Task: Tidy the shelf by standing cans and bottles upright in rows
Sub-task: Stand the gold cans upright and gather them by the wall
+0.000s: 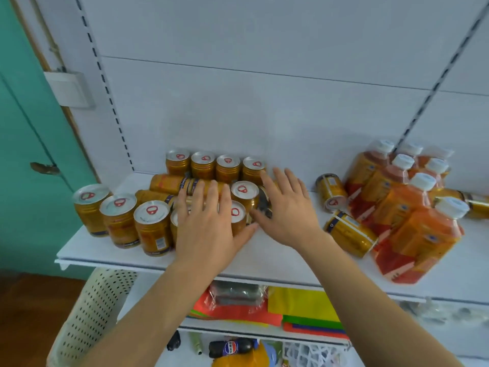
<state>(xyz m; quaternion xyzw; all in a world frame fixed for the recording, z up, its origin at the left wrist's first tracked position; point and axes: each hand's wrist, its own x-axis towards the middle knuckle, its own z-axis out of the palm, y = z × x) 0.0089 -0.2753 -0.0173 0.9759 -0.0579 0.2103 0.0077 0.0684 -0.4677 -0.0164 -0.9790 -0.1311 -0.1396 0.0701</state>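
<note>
Both hands are spread flat, gripping nothing: left hand [209, 221] rests on upright cans [150, 223]. A fallen can [169, 183] lies crosswise just beyond its fingertips, farther from the right hand [288, 207].

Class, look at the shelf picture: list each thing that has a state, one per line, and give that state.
Back row of cans: upright against the back panel.
Front row of cans: upright near the shelf edge.
Middle cans: lying on their sides.
Two cans right of the hands: lying down.
Bottles: capped, leaning in a loose cluster.
Left hand: open, flat over cans.
Right hand: open, fingers spread.
</note>
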